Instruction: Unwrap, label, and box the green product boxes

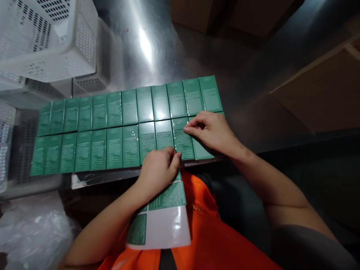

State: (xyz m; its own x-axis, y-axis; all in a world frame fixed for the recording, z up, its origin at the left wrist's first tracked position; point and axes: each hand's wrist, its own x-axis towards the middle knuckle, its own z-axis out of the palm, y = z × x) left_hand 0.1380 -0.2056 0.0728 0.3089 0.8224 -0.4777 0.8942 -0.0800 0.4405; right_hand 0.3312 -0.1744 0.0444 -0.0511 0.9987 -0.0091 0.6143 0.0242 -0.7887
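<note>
1. Shiny metal table (118, 45), lit by a bright white streak, sits under everything.
2. Green boxes (129, 107) lie in two long rows on it, side by side and touching. I count twelve in the far row and at least eleven in the near row.
3. At least three white baskets (86, 45) are at the left, and at least three brown cartons (320, 90) are at the right.
4. One sheet (167, 228) hangs past the table's front edge, over an orange vest (225, 243). Two green labels (168, 197) on it show well, with bits of two more.
5. The left hand (160, 165) is curled, pinching the sheet near its top.
6. The right hand (209, 129) has its finger and thumb tips close together at the tenth near box. I cannot tell if they grip anything.
7. Near boxes sit close to the front edge. Shiny table lies behind the far row, and dark table lies between the right end and the cartons.
8. The right hand hides the near row's end. Baskets and cartons are cut off, and the small print is too blurry to read.
9. Clear plastic (33, 228) is crumpled at the bottom left.
</note>
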